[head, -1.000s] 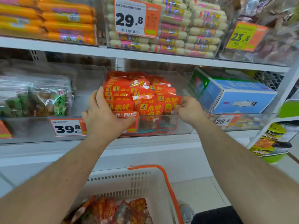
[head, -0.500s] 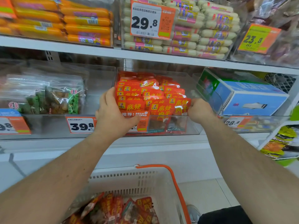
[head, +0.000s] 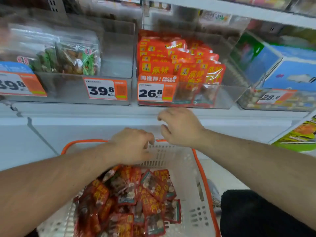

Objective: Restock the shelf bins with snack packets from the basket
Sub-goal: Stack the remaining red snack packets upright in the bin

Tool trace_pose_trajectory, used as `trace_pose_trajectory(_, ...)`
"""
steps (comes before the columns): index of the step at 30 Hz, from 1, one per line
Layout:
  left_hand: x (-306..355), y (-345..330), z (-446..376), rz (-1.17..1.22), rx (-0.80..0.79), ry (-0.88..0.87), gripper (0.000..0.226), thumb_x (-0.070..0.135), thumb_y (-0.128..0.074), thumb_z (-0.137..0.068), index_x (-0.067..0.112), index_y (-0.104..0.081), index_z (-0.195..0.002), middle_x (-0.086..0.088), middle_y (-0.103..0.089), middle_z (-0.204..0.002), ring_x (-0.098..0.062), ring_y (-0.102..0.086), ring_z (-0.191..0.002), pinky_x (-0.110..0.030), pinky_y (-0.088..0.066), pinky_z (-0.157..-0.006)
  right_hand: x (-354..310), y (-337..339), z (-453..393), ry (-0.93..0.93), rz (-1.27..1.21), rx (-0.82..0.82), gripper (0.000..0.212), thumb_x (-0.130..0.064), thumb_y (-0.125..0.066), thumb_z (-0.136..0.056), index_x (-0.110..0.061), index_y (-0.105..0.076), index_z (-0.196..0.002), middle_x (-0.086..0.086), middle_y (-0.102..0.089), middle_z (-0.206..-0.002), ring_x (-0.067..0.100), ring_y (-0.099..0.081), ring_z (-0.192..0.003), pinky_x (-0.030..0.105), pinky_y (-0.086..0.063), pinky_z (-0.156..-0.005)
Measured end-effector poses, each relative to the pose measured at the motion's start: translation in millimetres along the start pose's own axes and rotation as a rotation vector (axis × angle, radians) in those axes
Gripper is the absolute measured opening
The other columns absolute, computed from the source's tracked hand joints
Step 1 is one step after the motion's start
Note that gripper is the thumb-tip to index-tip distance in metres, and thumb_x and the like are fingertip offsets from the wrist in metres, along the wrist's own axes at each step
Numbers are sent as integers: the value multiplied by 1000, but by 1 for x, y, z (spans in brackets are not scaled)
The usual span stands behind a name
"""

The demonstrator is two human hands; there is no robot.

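Below, two empty hands, left (head: 131, 147) and right (head: 179, 127), hang loosely curled over one white plastic basket (head: 193, 170) with orange rim, holding a heap of red snack packets (head: 136, 199); more red packets (head: 172, 60) fill the clear middle shelf bin (head: 227, 94), among four bins.

This is a shop aisle: clear shelf bins (head: 191, 93) of packaged snacks carry orange-and-white price tags (head: 156, 91) (39.8, 26.8, 28.8), and a white shopping basket (head: 193, 177) with orange trim sits below.
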State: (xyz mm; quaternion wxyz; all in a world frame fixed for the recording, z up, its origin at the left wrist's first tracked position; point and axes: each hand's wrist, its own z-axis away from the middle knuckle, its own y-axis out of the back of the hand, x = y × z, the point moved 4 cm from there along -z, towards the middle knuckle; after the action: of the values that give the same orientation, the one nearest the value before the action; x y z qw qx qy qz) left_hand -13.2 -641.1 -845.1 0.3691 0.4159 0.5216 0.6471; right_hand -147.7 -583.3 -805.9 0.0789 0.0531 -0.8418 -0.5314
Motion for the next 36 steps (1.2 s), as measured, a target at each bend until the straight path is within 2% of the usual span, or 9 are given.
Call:
trace_pose_trajectory(4,-22,-39,10,-65,-222,134,30,54,-52,-89,30,-61,-106,6,-66,-108,-18,-61,-96,-34,-50,-86,-30,-103,34,-152,-47,-771,23,-35,-51,-93,-15,-62,-93,4,-57,-85,27,-57,-79,33,-44,-67)
trace_pose_trajectory(7,-27,-61,12,-78,-293,112,34,52,-42,-96,24,-60,-88,0,-68,-99,-18,-55,-80,-31,-47,-77,-34,-171,74,-428,-257,-952,20,-26,-51,-96,-11,-62,-103,6,-61,-90,27,-61,-85,34,-49,-70)
trace_pose_trajectory(10,-24,-76,11,-42,-372,69,33,47,-38,-100,23,-57,-87,0,-66,-100,-19,-54,-82,-33,-49,-78,-42,-230,122,-679,-381,-1091,45,-27,-65,-84,-19,-53,-127,11,-62,-115,30,-62,-104,35,-53,-81)
trace_pose_trajectory(15,-27,-87,7,34,-435,62,21,26,-50,-95,31,-64,-111,7,-63,-114,-18,-58,-101,-34,-50,-88,-58,-272,172,-839,-302,-1148,105,-60,-75,-64,-21,-26,-149,10,-47,-140,31,-48,-128,45,-42,-106)
trace_pose_trajectory(17,-30,-89,6,78,-449,82,28,22,-52,-92,34,-61,-117,8,-62,-119,-17,-58,-105,-35,-50,-92,-70,-276,178,-820,-241,-1157,112,-66,-75,-65,-16,-22,-150,10,-38,-149,32,-38,-136,46,-32,-113)
trace_pose_trajectory(24,-36,-85,9,84,-535,137,31,29,-53,-92,30,-58,-122,8,-61,-114,-14,-55,-98,-34,-51,-89,-82,-255,163,-721,-184,-1065,24,-16,-55,-91,-16,-64,-112,8,-67,-115,30,-65,-105,40,-53,-90)
trace_pose_trajectory(28,-38,-75,9,294,-483,258,34,32,-53,-95,27,-56,-128,8,-59,-119,-14,-56,-106,-31,-47,-95,-54,-226,136,-676,-269,-1015,25,-12,-57,-91,-12,-69,-112,7,-66,-102,22,-61,-87,32,-53,-80)
trace_pose_trajectory(32,-49,-64,5,619,-266,455,33,42,-58,-93,23,-62,-120,3,-61,-125,-16,-57,-108,-33,-45,-97,-32,-174,85,-400,-202,-937,25,-20,-60,-92,-28,-73,-112,3,-70,-113,23,-65,-96,30,-49,-75)
trace_pose_trajectory(36,-45,-52,7,869,-234,543,30,37,-65,-87,16,-68,-108,-2,-65,-112,-19,-62,-100,-35,-47,-78,-25,-117,38,-57,-147,-764,33,-18,-56,-94,-34,-69,-121,3,-70,-111,29,-62,-101,38,-51,-78)
